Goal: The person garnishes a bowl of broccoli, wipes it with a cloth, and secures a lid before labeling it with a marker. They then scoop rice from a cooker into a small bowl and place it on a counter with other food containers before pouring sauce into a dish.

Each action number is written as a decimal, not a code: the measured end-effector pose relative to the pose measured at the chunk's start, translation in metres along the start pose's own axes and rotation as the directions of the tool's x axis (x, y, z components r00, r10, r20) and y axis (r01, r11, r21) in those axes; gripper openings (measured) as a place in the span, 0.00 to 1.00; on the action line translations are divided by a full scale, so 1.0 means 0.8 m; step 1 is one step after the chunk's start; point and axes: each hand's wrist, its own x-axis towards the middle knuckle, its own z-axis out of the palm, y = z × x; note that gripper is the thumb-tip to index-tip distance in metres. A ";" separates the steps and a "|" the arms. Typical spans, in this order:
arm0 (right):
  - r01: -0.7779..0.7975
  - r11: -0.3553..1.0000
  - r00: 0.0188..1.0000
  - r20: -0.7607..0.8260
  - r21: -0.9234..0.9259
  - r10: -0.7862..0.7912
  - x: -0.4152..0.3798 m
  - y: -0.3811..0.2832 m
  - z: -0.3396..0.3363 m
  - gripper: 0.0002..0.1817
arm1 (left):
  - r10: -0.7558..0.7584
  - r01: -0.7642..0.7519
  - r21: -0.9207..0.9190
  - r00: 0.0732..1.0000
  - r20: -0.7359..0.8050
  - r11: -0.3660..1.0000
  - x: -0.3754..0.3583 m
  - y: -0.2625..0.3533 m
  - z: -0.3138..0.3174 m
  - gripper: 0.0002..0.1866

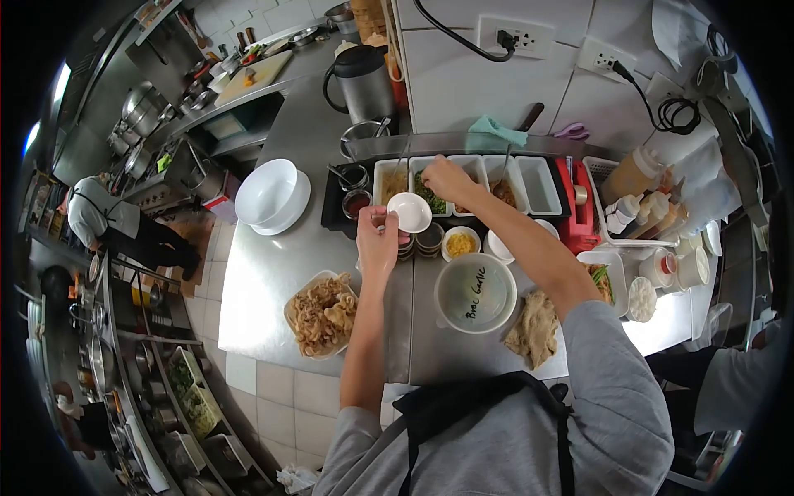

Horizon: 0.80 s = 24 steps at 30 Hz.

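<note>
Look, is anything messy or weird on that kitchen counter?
Nothing looks spilled or broken. One oddity: a beige lump, like dough or a cloth, lies bare on the steel counter beside the lidded tub, not in any dish.

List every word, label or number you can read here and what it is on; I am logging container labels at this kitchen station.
"Bone Garlic", as best it reads: handwritten on the lid of the round plastic tub on the steel counter.
Squeeze bottles at the right: any label is too small and blurred to read.
Nothing else legible.
</note>
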 end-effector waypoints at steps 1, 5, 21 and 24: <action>-0.025 0.999 1.000 -0.001 0.033 0.025 0.001 -0.004 -0.008 0.07 | 0.009 -0.009 0.004 1.000 0.000 1.000 0.003 -0.002 0.001 0.12; -0.044 0.974 0.999 -0.008 0.222 0.047 -0.004 -0.026 -0.069 0.08 | 0.020 -0.020 -0.027 1.000 0.003 0.999 0.009 -0.009 0.007 0.11; -0.004 0.977 1.000 0.029 0.211 -0.002 -0.068 -0.070 -0.119 0.07 | -0.043 0.068 -0.241 0.994 0.105 0.968 -0.014 0.004 0.047 0.11; 0.133 0.954 0.952 -0.304 0.268 -0.047 -0.089 -0.051 -0.114 0.12 | -0.023 0.050 -0.268 0.994 0.103 0.962 -0.020 0.001 0.053 0.13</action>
